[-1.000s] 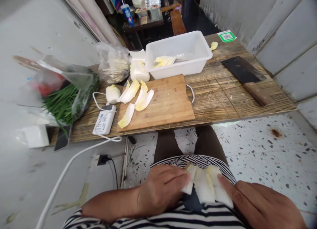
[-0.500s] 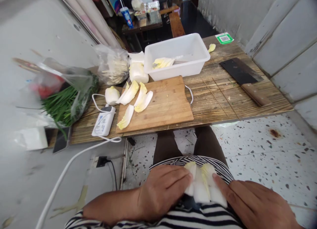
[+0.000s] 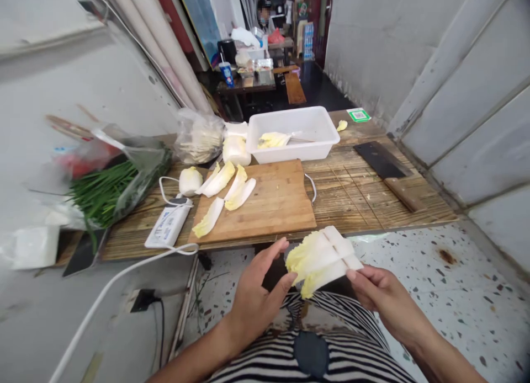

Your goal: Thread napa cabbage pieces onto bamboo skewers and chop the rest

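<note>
In front of my striped top, my right hand [image 3: 379, 292] pinches the white stem end of several napa cabbage leaves [image 3: 321, 259]. They lie side by side like a fan, yellow frilly tips pointing left. A thin brown line crosses their white ends; whether it is a skewer I cannot tell. My left hand [image 3: 259, 294] is open beside the yellow tips, its thumb close to them and its fingers apart. Beyond the hands, more loose cabbage leaves [image 3: 240, 192] rest on the left part of the wooden cutting board [image 3: 277, 206].
A white plastic tub [image 3: 293, 148] with leaves inside stands behind the board. To the right lie a cleaver [image 3: 385, 168] and two thin skewers [image 3: 358, 192]. On the left are a power strip [image 3: 169, 225], bagged green chives [image 3: 99, 190] and cabbage pieces [image 3: 190, 181]. A person [image 3: 264, 16] is far back.
The cabbage leaves have risen from my lap toward the table edge and turned, tips now leftward. My left hand has let go and opened; my right hand holds them. The view has tilted up.
</note>
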Available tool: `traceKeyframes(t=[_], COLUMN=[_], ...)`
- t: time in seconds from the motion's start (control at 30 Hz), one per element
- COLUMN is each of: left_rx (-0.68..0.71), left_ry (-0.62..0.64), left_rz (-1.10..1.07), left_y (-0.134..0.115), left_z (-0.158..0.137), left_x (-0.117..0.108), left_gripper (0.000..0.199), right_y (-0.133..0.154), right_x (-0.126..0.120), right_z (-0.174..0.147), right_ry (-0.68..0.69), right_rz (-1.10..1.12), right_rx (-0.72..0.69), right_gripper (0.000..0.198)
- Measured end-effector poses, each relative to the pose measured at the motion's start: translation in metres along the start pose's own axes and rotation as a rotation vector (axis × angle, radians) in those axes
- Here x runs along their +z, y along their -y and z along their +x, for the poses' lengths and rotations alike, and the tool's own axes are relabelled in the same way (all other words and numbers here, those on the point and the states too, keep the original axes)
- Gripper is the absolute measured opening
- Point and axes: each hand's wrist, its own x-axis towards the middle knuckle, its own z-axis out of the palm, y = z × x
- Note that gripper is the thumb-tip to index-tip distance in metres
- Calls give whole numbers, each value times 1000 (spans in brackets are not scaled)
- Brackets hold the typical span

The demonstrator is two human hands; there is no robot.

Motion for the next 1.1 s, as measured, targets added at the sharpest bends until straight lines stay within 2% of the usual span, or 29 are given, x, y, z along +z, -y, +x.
traceKeyframes(t=[0.13, 0.27, 0.4, 0.53, 0.67, 0.77, 0.83, 0.93, 1.0, 1.03, 1.1], left_rx=[-216, -312, -405, -436, -432, -448, -465, -453, -439, -448, -508], left_ry=[66, 53, 23, 2, -59, -104, -69, 126, 199, 194, 111], left_rz=[-306, -587, -682, -773, -851, -882, -958, -1261, -1485, -1569, -1663], left_y=[1, 2, 7, 12, 14, 15, 14, 9, 5, 4, 5], left_z=[4, 9, 17, 22, 25, 24, 22, 22, 25, 28, 33], left_x=[9, 15, 17, 15, 11, 10, 12, 18, 23, 26, 32], left_gripper=[48, 43, 36, 41, 40, 40, 43, 57, 59, 57, 49], right_y=[0, 5, 7, 5, 6, 9, 9, 3, -6, -12, -22], right_x=[5, 10, 16, 21, 24, 26, 26, 27, 30, 33, 39], right_z=[3, 3, 5, 10, 14, 14, 13, 18, 26, 30, 39], right_ry=[59, 86, 113, 124, 75, -6, -115, -269, -217, -162, -71], right_rz=[128, 152, 189, 223, 258, 268, 155, -331, -652, -748, -836], right_rx=[-22, -37, -56, -64, -98, -173, -269, -610, -867, -952, -1015], right_gripper=[34, 33, 29, 29, 24, 25, 24, 37, 42, 45, 51])
